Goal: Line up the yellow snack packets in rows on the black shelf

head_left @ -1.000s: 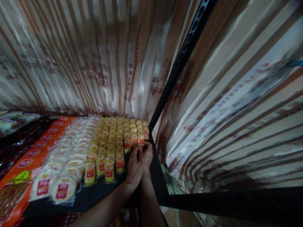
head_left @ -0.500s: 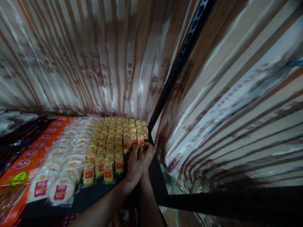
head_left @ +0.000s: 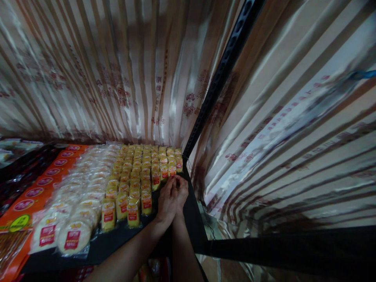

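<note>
Small yellow snack packets [head_left: 133, 211] with red labels stand in rows on a black shelf [head_left: 114, 244]. At the front of the right-hand rows, my left hand [head_left: 167, 201] is closed, its fingers bent toward a packet [head_left: 172, 170]. My right hand [head_left: 182, 192] presses close beside it, fingers curled inward and meeting the left fingertips. Whatever lies between the fingers is hidden behind the hands. The wrists nearly touch.
Left of the yellow packets are rows of round pale wrapped cakes [head_left: 72, 237], then orange packs [head_left: 34, 192]. A black perforated post [head_left: 214, 94] rises at the shelf's back right corner. Pleated printed sheeting [head_left: 141, 70] hangs behind, and a dark bar [head_left: 279, 244] runs right.
My right hand has drawn in to the left, its fingers now closer to my left hand. The packets stay in place while the view shifts slightly.
</note>
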### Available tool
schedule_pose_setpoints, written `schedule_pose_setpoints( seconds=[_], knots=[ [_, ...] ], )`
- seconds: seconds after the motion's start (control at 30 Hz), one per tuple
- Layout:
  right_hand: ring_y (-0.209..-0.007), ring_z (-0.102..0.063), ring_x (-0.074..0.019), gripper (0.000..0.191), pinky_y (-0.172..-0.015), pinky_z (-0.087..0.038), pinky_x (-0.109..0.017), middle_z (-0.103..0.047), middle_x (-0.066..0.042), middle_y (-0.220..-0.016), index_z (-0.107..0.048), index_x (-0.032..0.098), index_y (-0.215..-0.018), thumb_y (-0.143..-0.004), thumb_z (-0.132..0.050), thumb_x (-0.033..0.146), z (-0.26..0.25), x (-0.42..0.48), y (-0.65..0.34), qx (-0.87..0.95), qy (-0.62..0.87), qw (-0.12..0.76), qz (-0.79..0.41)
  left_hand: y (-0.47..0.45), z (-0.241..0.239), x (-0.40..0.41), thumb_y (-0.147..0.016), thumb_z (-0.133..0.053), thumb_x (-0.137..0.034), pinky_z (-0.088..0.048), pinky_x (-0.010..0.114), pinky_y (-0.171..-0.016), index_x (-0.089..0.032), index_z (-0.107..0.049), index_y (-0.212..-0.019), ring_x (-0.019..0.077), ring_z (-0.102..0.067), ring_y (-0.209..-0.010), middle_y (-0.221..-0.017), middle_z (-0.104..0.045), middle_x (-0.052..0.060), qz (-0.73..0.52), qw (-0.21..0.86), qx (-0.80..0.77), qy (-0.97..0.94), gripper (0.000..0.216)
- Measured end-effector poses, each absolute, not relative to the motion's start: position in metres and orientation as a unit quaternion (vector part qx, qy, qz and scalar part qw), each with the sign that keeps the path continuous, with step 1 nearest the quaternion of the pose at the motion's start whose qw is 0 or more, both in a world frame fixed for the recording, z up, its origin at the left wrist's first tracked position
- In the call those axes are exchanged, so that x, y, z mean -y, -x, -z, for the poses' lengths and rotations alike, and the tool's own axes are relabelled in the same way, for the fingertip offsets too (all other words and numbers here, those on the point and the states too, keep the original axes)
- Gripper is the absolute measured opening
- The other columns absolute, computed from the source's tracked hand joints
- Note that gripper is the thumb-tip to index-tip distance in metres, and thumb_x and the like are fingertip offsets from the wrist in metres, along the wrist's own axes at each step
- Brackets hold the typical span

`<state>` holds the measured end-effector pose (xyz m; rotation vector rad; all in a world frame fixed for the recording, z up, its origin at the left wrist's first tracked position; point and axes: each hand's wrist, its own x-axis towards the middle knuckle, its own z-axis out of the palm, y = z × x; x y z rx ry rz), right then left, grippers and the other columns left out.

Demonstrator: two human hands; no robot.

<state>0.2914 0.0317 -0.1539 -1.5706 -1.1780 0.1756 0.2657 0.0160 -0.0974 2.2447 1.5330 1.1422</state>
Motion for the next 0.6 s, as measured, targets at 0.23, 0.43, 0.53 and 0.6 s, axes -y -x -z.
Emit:
schedule_pose_setpoints(
  seconds=[0.23,0.43,0.53,0.6],
  knots=[
    [-0.093,-0.055,-0.0202,0.030,-0.081,-0.045,-0.033,-0.062,-0.012,-0.098,-0.065,0.014,-0.101,-0.081,-0.043,0.021,0.161,-0.033,-0.292,0.504,0.656,0.553,-0.098,-0.278,0.107,-0.023,-0.070,-0.042,-0.007,-0.058,0.044,-0.074,-0.015,-0.053,-0.113,0.0228,-0.065,-0.089,-0.093,-0.061,0.010,-0.338,-0.028,-0.520,-0.784,0.046],
    [-0.094,-0.055,-0.0202,0.035,-0.080,-0.045,-0.032,-0.060,-0.013,-0.104,-0.064,0.015,-0.106,-0.079,-0.041,0.017,0.168,-0.033,-0.294,0.503,0.653,0.556,-0.109,-0.278,0.125,-0.027,-0.070,-0.037,0.000,-0.058,0.041,-0.076,-0.015,-0.053,-0.113,0.0194,-0.064,-0.092,-0.098,-0.061,0.010,-0.410,-0.051,-0.467,-0.781,0.048],
    [-0.094,-0.055,-0.0205,0.036,-0.080,-0.045,-0.032,-0.061,-0.013,-0.102,-0.065,0.016,-0.105,-0.078,-0.041,0.015,0.167,-0.033,-0.293,0.509,0.652,0.552,-0.103,-0.279,0.128,-0.028,-0.070,-0.038,0.000,-0.058,0.041,-0.076,-0.012,-0.054,-0.112,0.0191,-0.063,-0.092,-0.098,-0.061,0.011,-0.418,-0.088,-0.462,-0.777,0.046],
    [-0.094,-0.055,-0.0203,0.037,-0.081,-0.045,-0.032,-0.062,-0.012,-0.101,-0.065,0.017,-0.105,-0.077,-0.041,0.014,0.165,-0.033,-0.293,0.515,0.651,0.549,-0.095,-0.280,0.127,-0.028,-0.069,-0.041,0.000,-0.058,0.040,-0.076,-0.011,-0.056,-0.108,0.0194,-0.064,-0.090,-0.096,-0.062,0.010,-0.344,-0.185,-0.500,-0.773,0.043]
  ],
)
